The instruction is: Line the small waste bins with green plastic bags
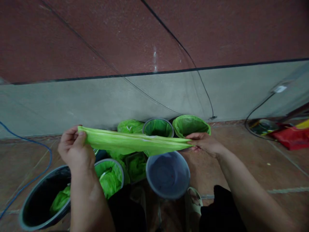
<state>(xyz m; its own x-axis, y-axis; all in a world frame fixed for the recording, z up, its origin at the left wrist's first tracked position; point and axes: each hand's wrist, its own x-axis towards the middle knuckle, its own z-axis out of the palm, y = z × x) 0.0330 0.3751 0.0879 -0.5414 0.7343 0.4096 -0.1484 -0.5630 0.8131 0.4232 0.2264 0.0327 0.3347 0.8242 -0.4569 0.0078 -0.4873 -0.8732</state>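
My left hand [76, 149] and my right hand [205, 143] each pinch one end of a light green plastic bag [135, 143], holding it stretched flat and level between them. It hangs above a cluster of round bins on the floor. Directly under the bag stands an unlined grey bin [168, 174]. Close to my left hand is a bin lined with a green bag [109, 175].
Two more green-lined bins [158, 128] [190, 125] stand against the grey and red wall. A large dark bin [41, 198] at lower left holds crumpled green bags. A blue cable [36, 167] crosses the tiled floor at left; black cables, a socket [278, 88] and red cloth [292, 137] lie right.
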